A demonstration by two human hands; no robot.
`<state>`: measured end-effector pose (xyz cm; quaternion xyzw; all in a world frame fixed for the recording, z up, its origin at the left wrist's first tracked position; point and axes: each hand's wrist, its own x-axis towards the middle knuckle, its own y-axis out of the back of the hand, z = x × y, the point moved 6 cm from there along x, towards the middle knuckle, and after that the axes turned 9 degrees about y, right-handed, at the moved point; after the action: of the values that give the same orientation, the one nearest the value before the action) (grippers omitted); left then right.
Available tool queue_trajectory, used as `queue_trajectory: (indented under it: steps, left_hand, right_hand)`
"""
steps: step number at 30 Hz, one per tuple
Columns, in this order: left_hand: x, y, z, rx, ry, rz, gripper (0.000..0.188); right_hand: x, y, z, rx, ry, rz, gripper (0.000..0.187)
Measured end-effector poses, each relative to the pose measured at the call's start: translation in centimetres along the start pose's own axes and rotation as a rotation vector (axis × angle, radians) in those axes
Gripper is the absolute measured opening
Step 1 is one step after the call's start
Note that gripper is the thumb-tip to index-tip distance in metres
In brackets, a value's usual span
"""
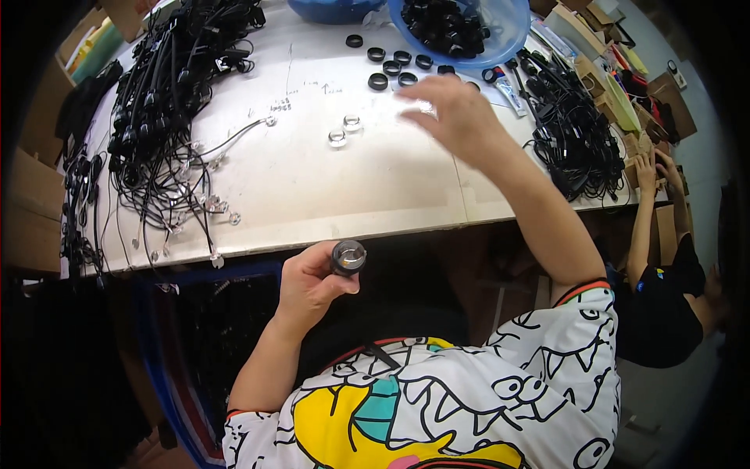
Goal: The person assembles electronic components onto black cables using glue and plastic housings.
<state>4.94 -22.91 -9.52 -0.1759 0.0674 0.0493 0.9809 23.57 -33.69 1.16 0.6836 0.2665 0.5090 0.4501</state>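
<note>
Black round cap [348, 256], pinched in left hand [311, 288] grip, fingertips around it

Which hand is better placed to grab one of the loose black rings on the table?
Right. The right hand is stretched over the table beside the black rings; the left hand holds a small round part near the body.

Brown cardboard boxes [586, 23] at table's far right corner; another cardboard box [31, 203] at left edge.

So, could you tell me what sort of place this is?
Probably a small assembly workshop: a worktable piled with black cables, a blue bowl of black rings, and cardboard boxes alongside.
</note>
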Motion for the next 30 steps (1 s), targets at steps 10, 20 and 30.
queue_trajectory:
  steps: [10, 20, 30]
  left_hand:
    - [-0.5, 1.0, 0.2, -0.099, -0.003, -0.082, 0.028]
    - [-0.5, 1.3, 0.0, -0.078, -0.086, -0.174, 0.030]
    - [-1.2, 0.7, -0.4, 0.040, -0.040, -0.079, 0.031]
  right_hand:
    - [1.9, -3.3, 6.1, -0.169, -0.143, -0.194, 0.011]
    - [-3.9, -5.5, 1.0, 0.931, -0.880, -0.551, 0.021]
    - [-2.7, -1.4, -6.4, 0.782, -0.326, -0.334, 0.031]
